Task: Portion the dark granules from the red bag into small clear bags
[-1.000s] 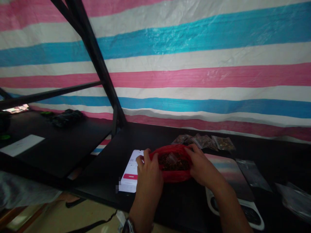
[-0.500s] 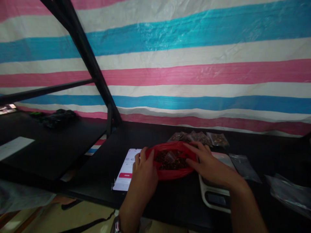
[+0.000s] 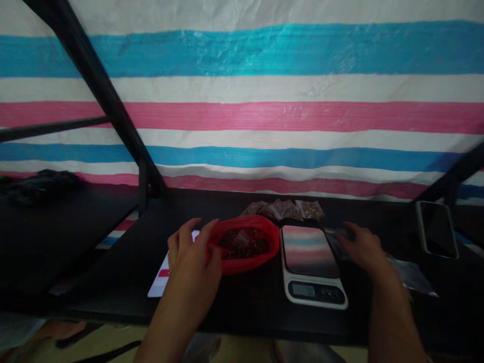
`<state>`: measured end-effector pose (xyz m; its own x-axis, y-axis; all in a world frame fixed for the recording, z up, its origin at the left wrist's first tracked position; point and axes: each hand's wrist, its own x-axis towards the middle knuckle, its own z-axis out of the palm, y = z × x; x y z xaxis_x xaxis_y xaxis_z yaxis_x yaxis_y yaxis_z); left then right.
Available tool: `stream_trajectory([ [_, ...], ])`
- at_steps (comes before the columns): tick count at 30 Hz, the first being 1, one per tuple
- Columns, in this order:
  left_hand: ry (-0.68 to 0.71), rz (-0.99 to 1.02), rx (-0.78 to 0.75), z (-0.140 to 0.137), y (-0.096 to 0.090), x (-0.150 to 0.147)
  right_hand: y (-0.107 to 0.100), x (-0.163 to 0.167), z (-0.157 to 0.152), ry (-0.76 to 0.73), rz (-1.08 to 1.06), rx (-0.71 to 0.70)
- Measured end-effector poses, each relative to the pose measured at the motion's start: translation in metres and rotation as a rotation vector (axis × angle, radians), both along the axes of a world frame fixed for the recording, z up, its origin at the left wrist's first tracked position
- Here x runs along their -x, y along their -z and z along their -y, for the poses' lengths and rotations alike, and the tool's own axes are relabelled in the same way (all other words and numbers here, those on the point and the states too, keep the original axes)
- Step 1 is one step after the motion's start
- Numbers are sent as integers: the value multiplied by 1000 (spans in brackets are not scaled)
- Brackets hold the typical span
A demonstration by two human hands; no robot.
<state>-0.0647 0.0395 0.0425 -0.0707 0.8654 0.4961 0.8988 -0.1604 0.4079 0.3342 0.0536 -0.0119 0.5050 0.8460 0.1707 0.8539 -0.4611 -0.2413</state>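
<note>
Head view: nearest, the left hand (image 3: 193,252) grips the left rim of the red bag (image 3: 244,244), fingers curled on the plastic; the bag sits open on the black table (image 3: 242,307), dark bits inside; the right hand (image 3: 361,247) lies right of the scale (image 3: 312,262), fingers loosely bent on a clear packet (image 3: 336,237), grip too blurred to tell; a phone (image 3: 161,280) lies under the left hand; beyond the bag, filled packets (image 3: 283,207); behind, a striped tarp (image 3: 264,101).

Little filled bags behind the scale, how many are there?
3 that I can tell: little filled bags lie in a row behind the red bag and scale. Overlaps may hide more.
</note>
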Motion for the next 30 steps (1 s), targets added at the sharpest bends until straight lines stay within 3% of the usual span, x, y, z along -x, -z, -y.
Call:
stream_trajectory([
  [5, 33, 26, -35, -2, -9, -12, -15, 19, 4, 112, -53, 116],
  [13, 196, 97, 105, 2, -23, -38, -10, 20, 6, 55, -90, 113],
  [17, 271, 241, 164, 7, -29, -51, -25, 5, 12, 6, -125, 62],
  [19, 323, 355, 193, 10, -33, -55, -44, 4, 21, -131, -218, -87],
  [20, 353, 413, 213, 11, -34, -57, -56, 8, 26, -275, -331, -164],
  [22, 422, 528, 284, 15, -37, -60, -82, 28, 38, -448, -496, -234],
  [26, 653, 797, 592, 19, -36, -64, -118, 101, 51, -806, -682, -51],
  [30, 921, 1017, 733, 17, -34, -63, -119, 153, 45, -951, -731, -17],
])
